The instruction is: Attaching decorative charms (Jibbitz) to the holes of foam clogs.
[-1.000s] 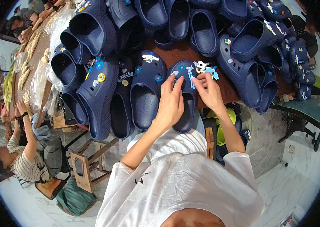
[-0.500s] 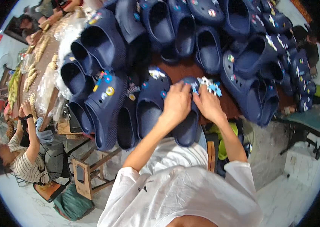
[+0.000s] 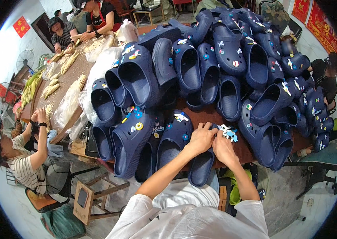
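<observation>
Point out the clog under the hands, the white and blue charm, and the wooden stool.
navy clog (image 3: 200, 169), head view, heel end.
white and blue charm (image 3: 228, 132), head view, its middle.
wooden stool (image 3: 84, 202), head view, seat top.

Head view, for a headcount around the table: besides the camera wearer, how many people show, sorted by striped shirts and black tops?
Striped shirts: 2 (one lower left, one at top)
Black tops: 2 (one at top, one at right)
Total: 4
</observation>
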Demonstrator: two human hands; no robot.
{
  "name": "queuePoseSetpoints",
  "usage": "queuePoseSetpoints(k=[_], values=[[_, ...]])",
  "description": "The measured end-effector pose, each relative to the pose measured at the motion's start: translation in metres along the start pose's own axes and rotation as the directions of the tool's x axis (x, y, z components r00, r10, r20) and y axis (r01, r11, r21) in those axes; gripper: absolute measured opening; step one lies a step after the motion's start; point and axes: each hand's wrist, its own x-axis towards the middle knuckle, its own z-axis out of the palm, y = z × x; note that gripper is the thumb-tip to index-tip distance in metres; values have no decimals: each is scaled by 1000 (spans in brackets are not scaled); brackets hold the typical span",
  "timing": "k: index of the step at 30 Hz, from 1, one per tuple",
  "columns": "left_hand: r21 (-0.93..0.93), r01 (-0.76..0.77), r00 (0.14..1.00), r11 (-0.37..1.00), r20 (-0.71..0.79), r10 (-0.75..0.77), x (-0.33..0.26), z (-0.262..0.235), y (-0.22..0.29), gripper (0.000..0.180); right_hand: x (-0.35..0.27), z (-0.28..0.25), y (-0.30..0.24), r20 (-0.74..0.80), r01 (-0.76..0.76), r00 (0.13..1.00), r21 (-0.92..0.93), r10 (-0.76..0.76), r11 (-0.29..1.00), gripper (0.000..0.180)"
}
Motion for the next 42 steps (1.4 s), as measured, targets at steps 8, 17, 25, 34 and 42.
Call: queuePoseSetpoints(k=[8, 17, 25, 34, 42], values=[[58, 21, 999, 998, -48, -18, 6, -2, 2, 33, -4, 13, 33, -134, -103, 985, 20, 105, 994, 25], [-29, 18, 985, 999, -174, -23, 7, 7, -4, 26, 2, 1, 16, -366, -41, 930, -224, -45, 974, 27], [-26, 53, 967, 998, -247, -58, 7, 14, -9, 31, 18, -9, 8, -226, 211, 945, -137, -237, 968, 29], [-166, 3, 967, 986, -252, -46, 2, 16, -28, 29, 31, -3, 32, -186, 184, 972, 236, -141, 954, 29], [4, 158, 971, 987, -182, -154, -3, 21, -23, 23, 36, 8, 30, -257, 296, 929, 90, -265, 951, 23]])
